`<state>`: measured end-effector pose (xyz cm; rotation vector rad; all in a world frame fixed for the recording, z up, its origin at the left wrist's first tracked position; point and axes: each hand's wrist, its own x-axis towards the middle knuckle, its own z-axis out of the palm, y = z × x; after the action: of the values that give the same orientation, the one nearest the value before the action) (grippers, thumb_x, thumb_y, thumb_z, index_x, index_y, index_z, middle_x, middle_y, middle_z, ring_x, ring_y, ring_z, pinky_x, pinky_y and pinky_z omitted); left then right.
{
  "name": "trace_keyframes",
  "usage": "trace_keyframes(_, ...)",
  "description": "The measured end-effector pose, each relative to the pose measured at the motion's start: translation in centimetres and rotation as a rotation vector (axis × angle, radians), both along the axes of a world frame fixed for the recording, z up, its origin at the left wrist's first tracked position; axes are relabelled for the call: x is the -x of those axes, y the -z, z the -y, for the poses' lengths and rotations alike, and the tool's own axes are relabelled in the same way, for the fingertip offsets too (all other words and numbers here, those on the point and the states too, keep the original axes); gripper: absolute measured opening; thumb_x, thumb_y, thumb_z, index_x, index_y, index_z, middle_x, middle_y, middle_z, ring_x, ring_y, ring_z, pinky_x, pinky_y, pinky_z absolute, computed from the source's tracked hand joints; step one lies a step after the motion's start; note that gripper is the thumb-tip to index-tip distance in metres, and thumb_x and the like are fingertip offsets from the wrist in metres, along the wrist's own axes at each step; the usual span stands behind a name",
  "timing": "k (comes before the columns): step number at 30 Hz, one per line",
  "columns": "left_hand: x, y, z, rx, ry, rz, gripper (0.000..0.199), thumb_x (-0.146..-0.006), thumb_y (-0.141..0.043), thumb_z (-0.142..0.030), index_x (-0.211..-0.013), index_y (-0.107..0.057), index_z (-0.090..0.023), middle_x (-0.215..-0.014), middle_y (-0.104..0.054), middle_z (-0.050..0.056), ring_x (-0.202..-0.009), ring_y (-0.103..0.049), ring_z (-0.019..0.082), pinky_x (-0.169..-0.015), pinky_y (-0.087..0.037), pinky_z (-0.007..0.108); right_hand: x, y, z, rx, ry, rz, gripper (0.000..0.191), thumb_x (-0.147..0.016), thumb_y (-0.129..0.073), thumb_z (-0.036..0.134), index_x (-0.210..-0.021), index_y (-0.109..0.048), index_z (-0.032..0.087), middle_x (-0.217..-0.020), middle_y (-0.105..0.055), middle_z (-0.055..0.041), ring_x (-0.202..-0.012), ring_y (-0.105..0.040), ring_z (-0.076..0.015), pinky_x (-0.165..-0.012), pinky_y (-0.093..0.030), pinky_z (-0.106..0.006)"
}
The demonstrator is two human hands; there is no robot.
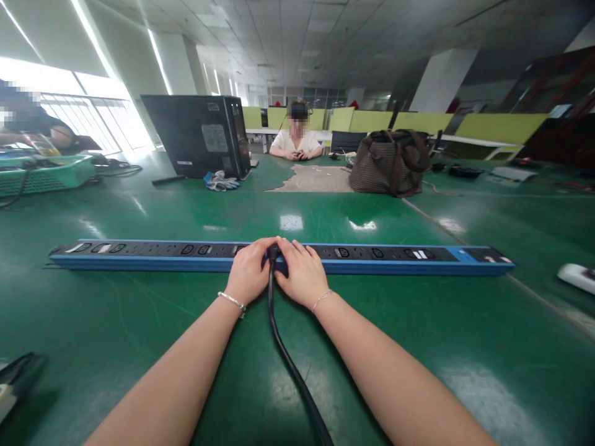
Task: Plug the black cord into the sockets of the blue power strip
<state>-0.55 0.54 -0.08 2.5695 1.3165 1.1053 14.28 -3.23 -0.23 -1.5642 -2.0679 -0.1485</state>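
A long blue power strip point(372, 266) with a row of black sockets lies crosswise on the green table point(139, 334). Both of my hands meet over its middle. My left hand point(250, 270) and my right hand point(301, 271) close in from either side around a black plug point(273, 253), fingertips nearly touching behind it. The plug stands at the strip's top face, and its thick black cable point(279, 341) runs down between my forearms toward the near edge. How deep the plug sits in a socket is hidden by my fingers.
Beyond the strip are a black computer case point(195, 136), gloves point(220, 181) and a brown bag point(390, 164). A green basket point(51, 176) sits at the left, a white power strip point(579, 275) at the right. One person sits across the table, another at the far left.
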Motion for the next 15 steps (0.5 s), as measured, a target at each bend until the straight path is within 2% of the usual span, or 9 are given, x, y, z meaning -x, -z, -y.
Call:
trace_keyframes(3, 0.0, -0.1, 0.0, -0.022, 0.009, -0.05, 0.036, -0.082, -0.052, -0.029, -0.117, -0.055, -0.024, -0.121, -0.06, 0.005, -0.109, -0.056, 0.02, -0.095, -0.042, 0.038, -1.3, 0.5, 0.6, -0.001, 0.064, 0.002, 0.07, -0.078, -0.052, 0.03, -0.142, -0.028, 0.015, -0.142, -0.041, -0.0073, -0.129, -0.035, -0.0233, -0.106, -0.025, -0.041)
trace_keyframes(6, 0.0, -0.2, 0.0, -0.031, -0.041, -0.067, 0.034, -0.082, -0.054, -0.038, -0.114, -0.058, -0.025, -0.118, -0.063, 0.004, -0.108, -0.057, 0.021, -0.094, -0.043, 0.038, -2.9, 0.9, 1.3, -0.005, 0.102, 0.029, 0.066, -0.077, -0.052, 0.026, -0.139, -0.034, 0.013, -0.142, -0.041, -0.009, -0.131, -0.033, -0.0234, -0.108, -0.023, -0.041)
trace_keyframes(10, -0.3, -0.6, 0.2, -0.061, -0.102, -0.102, 0.033, -0.083, -0.054, -0.039, -0.113, -0.06, -0.026, -0.114, -0.066, 0.004, -0.106, -0.059, 0.021, -0.091, -0.044, 0.038, -4.5, 1.1, 2.3, -0.019, 0.049, 0.072, 0.058, -0.078, -0.05, 0.021, -0.135, -0.041, 0.014, -0.14, -0.043, -0.0079, -0.131, -0.032, -0.0208, -0.109, -0.021, -0.039)
trace_keyframes(15, -0.6, -0.9, 0.4, -0.068, -0.161, -0.14, 0.03, -0.085, -0.05, -0.036, -0.112, -0.061, -0.027, -0.112, -0.067, 0.002, -0.101, -0.062, 0.02, -0.089, -0.045, 0.036, -4.7, 1.0, 2.4, -0.022, 0.06, 0.056, 0.054, -0.078, -0.049, 0.02, -0.132, -0.045, 0.015, -0.138, -0.046, -0.0082, -0.13, -0.034, -0.0213, -0.108, -0.022, -0.041)
